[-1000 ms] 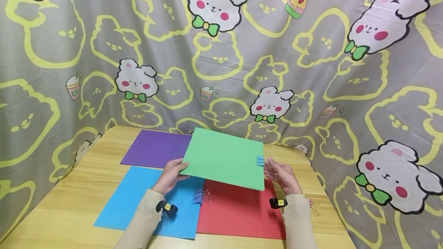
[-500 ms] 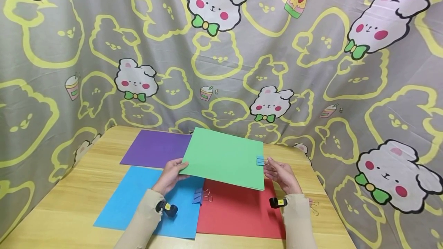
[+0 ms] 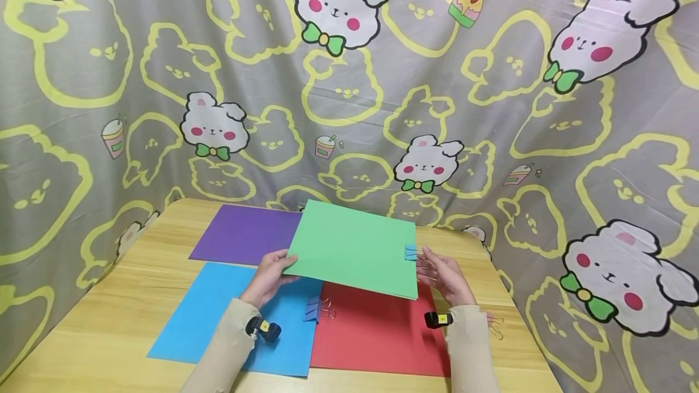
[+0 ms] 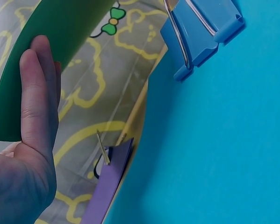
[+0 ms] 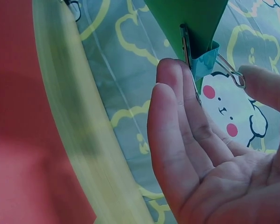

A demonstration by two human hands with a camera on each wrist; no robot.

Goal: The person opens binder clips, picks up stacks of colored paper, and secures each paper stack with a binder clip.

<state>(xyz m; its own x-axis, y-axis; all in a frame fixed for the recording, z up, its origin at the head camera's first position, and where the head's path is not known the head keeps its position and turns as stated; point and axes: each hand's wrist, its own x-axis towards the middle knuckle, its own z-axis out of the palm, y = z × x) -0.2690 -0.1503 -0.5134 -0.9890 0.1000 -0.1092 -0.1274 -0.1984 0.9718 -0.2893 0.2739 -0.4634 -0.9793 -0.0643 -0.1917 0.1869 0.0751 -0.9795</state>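
A stack of green paper (image 3: 352, 247) is held raised and tilted above the table. My left hand (image 3: 270, 275) pinches its near left corner, thumb on top and fingers underneath; the left wrist view shows those fingers (image 4: 34, 98) stretched along the underside. On the right edge of the stack sits a light blue binder clip (image 3: 410, 253). My right hand (image 3: 445, 278) holds this clip by its wire handles. In the right wrist view the thumb (image 5: 259, 84) is at one wire loop, and the fingers lie along the other handle. The clip's body (image 5: 206, 61) wraps the green edge.
Blue paper (image 3: 191, 320) lies front left with a blue binder clip (image 3: 312, 309) on its right edge. Beside it is red paper (image 3: 377, 338), partly under the green. Purple paper (image 3: 248, 235) lies at the back left. Pinkish clip wires (image 3: 494, 323) show past the right sleeve. A patterned curtain (image 3: 349, 96) surrounds the table.
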